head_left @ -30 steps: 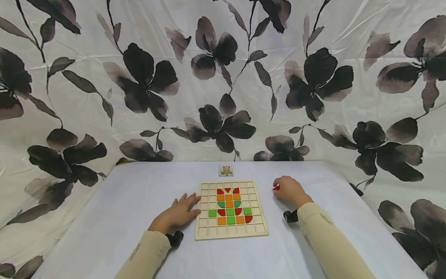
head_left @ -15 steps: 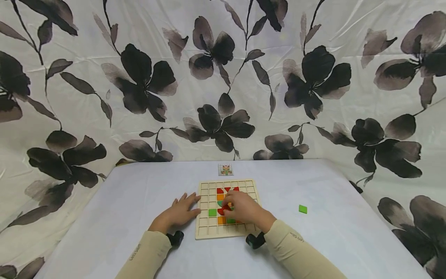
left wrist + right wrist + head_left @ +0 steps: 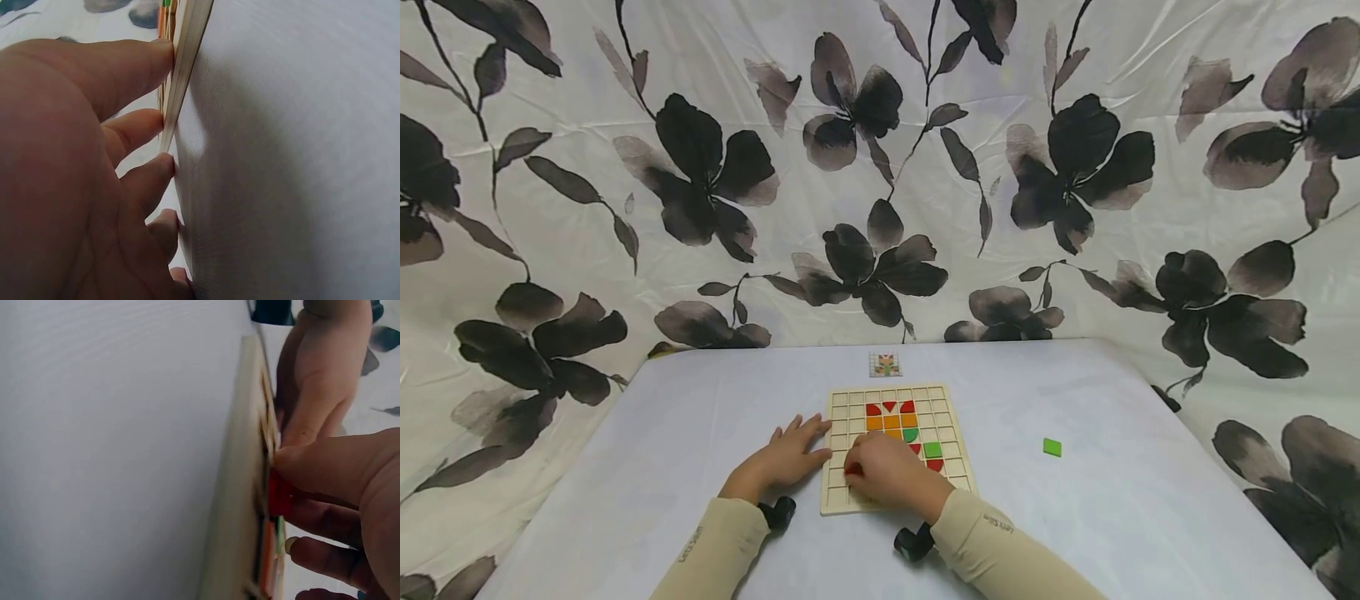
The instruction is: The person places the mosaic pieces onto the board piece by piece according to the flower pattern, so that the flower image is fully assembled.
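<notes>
A square wooden grid board (image 3: 839, 508) lies on the table, with red, orange and green tiles forming a figure in its cells. My left hand (image 3: 786, 456) rests at the board's left edge, fingers spread; in the left wrist view its thumb and fingertips (image 3: 164, 57) touch the board's side. Over the lower left cells, my right hand (image 3: 891, 471) pinches a red tile (image 3: 279, 494) between thumb and fingers, right at the board's surface. The tile's full outline is hidden by the fingers. That hand also covers several lower tiles; a green square tile (image 3: 932, 450) shows to its right.
Behind the board lies a small picture card (image 3: 886, 364) with a coloured grid pattern. A loose green tile (image 3: 1052, 447) sits on the white tablecloth (image 3: 1120, 517) at the right. Flowered fabric (image 3: 880, 167) hangs behind the table.
My right hand has carried the red tile from right of the board, across its middle, to its lower left cells. The loose green tile has come into view. My left hand stays put.
</notes>
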`<state>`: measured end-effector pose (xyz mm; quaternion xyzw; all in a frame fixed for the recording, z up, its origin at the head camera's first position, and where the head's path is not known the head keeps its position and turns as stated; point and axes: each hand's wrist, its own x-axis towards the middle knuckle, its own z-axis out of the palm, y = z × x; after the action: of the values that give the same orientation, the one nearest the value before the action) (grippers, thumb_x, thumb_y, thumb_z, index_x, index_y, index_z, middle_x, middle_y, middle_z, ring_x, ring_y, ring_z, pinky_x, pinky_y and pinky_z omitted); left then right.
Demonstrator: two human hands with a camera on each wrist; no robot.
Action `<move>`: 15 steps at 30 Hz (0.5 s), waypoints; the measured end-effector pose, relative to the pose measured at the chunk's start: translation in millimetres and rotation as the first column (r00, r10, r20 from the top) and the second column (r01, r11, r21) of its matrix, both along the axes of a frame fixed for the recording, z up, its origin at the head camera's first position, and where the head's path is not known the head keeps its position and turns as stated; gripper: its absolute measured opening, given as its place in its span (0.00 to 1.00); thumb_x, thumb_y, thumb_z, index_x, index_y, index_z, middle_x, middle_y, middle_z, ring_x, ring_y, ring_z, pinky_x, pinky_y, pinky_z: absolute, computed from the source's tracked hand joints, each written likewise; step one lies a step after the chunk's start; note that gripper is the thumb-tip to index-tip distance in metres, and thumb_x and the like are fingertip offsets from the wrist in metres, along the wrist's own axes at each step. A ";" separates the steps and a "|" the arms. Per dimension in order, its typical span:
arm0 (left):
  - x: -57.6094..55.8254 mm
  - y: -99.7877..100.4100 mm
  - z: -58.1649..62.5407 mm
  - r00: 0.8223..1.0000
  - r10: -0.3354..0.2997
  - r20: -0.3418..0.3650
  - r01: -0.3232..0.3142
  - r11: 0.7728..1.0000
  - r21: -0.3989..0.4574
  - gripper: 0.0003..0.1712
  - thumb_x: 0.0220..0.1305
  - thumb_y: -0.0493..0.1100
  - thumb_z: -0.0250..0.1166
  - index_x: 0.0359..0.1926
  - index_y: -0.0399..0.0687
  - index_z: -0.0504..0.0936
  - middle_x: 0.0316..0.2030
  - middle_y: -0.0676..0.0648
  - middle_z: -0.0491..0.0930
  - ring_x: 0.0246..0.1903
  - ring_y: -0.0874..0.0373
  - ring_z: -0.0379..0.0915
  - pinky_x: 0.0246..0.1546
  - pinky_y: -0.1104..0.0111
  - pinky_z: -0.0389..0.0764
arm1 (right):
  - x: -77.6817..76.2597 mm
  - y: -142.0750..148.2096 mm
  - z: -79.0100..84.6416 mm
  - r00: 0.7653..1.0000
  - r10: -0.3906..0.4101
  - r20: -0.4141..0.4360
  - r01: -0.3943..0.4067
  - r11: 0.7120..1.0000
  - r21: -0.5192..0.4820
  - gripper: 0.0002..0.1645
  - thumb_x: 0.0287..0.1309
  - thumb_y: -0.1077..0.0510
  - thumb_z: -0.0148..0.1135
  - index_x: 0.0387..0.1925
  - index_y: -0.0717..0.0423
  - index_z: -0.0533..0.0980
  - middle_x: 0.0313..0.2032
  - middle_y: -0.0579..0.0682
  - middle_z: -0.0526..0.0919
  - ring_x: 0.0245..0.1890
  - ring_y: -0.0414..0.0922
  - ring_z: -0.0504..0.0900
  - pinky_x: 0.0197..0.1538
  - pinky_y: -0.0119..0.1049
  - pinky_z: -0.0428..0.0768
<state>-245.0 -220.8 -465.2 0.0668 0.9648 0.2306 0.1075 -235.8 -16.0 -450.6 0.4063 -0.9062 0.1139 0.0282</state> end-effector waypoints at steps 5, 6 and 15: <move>0.8 -1.2 -1.2 1.000 -0.010 -0.021 0.011 1.000 0.024 0.32 0.68 0.54 0.57 0.70 0.49 0.65 0.73 0.38 0.56 0.74 0.34 0.40 0.72 0.37 0.40 | 2.4 2.5 -1.3 1.000 0.015 0.009 -0.015 0.999 -0.040 0.08 0.61 0.53 0.64 0.36 0.45 0.87 0.30 0.38 0.81 0.31 0.33 0.72 0.35 0.20 0.73; 1.0 -1.5 -1.3 1.000 -0.014 -0.027 0.015 0.999 0.029 0.32 0.68 0.54 0.57 0.70 0.49 0.66 0.73 0.38 0.57 0.74 0.33 0.40 0.71 0.37 0.40 | 2.8 2.8 -1.3 1.000 0.011 0.005 -0.011 0.999 -0.041 0.08 0.61 0.52 0.64 0.36 0.45 0.87 0.30 0.38 0.81 0.30 0.33 0.72 0.33 0.20 0.72; 0.6 -1.1 -1.8 1.000 -0.007 -0.026 0.008 1.000 0.026 0.33 0.68 0.54 0.57 0.70 0.50 0.65 0.73 0.38 0.57 0.74 0.35 0.40 0.72 0.37 0.39 | 7.1 0.7 1.5 0.992 -0.104 -0.074 0.104 0.995 -0.003 0.13 0.57 0.50 0.65 0.20 0.46 0.82 0.18 0.38 0.73 0.21 0.35 0.68 0.22 0.25 0.66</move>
<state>-244.4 -221.9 -467.0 0.0747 0.9628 0.2418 0.0950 -228.7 -15.3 -449.1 0.3625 -0.9244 0.0969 0.0677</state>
